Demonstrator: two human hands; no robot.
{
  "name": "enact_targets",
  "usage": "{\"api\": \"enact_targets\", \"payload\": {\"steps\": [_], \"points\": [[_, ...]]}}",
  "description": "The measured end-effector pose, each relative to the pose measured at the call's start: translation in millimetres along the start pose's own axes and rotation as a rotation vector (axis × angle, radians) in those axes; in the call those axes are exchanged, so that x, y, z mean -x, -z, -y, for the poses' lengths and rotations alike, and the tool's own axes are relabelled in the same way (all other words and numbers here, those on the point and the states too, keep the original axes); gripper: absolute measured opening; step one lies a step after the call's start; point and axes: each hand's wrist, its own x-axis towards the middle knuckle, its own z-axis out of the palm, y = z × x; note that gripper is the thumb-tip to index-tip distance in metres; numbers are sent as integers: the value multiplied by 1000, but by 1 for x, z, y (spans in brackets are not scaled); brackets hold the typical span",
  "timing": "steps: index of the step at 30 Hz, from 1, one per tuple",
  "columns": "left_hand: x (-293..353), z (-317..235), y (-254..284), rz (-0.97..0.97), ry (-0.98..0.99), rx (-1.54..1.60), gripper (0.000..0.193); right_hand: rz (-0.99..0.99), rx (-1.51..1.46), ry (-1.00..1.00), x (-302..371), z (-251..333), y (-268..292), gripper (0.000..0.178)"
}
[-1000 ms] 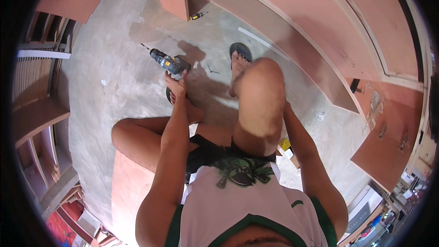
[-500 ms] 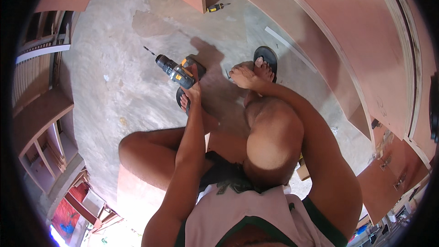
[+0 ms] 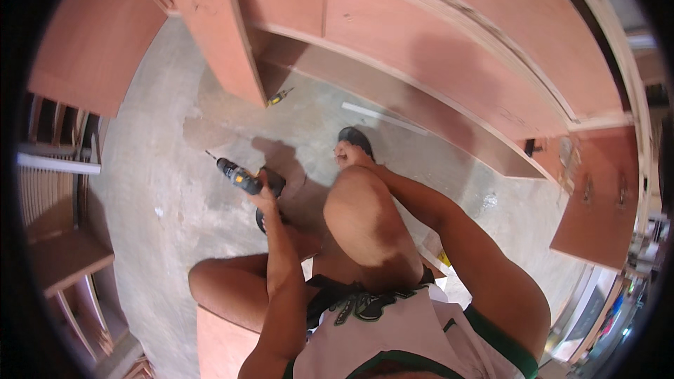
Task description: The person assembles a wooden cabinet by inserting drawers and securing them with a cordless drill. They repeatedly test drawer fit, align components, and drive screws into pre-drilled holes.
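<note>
Concrete floor (image 3: 161, 189) — left hand (image 3: 265, 200) grips a cordless drill (image 3: 242, 179); right hand (image 3: 349, 156) closed at the foot.

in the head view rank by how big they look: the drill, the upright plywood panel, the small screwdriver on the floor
1. upright plywood panel, clearly largest
2. cordless drill in the left hand; it is nearer the camera, so its lead is unsure
3. small screwdriver, smallest

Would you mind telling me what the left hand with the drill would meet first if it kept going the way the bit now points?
The left hand aims the drill up-left; probably only bare concrete floor, though depth is unclear.
</note>
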Motion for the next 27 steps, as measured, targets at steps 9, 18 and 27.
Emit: {"api": "enact_targets", "payload": {"steps": [9,18,27], "points": [[36,-93,6,379,126,189,59,-292,-1211,83,88,9,93,23],[137,-284,-36,869,-394,320,71,-291,-1556,140,106,43,169,13],[181,-273,-55,903,-430,291,72,-157,-1489,176,105,32,191,15]]}}
